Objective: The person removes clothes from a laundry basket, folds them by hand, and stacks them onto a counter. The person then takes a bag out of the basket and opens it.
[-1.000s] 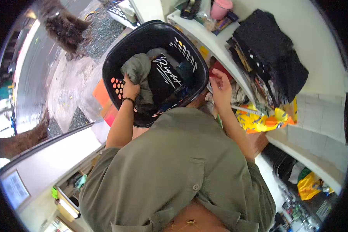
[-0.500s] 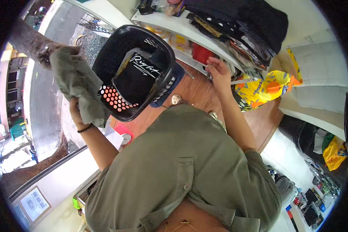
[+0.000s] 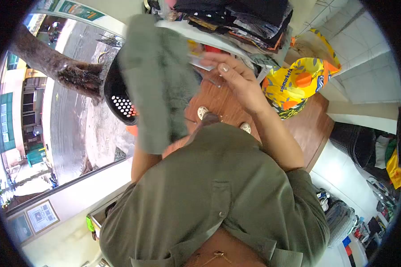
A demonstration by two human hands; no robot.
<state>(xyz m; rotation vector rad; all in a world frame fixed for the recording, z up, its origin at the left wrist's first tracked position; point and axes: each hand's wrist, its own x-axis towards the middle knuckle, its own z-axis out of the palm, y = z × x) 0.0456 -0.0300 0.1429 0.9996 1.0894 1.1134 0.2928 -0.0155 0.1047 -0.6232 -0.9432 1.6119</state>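
A grey-green cloth garment point(image 3: 160, 89) hangs blurred in front of me, raised on my left side. My left forearm point(image 3: 145, 165) goes up behind it, and the cloth hides the hand that holds it. Partly covered by the garment is a black plastic basket point(image 3: 113, 84) with round holes in its wall. My right hand point(image 3: 240, 82) is held up to the right of the cloth, fingers loosely apart, with nothing plainly in it. Its fingertips point toward the garment without clearly touching it.
Folded dark clothes point(image 3: 249, 18) are stacked on a white shelf ahead. A yellow patterned shopping bag point(image 3: 294, 84) stands on the wooden floor point(image 3: 227, 107) at the right. Beyond the window at the left are a tree trunk point(image 3: 53, 66) and a street.
The garment has moved right and closer, from beside the basket to in front of it. My right hand has turned and come nearer to the cloth. The view has shifted slightly.
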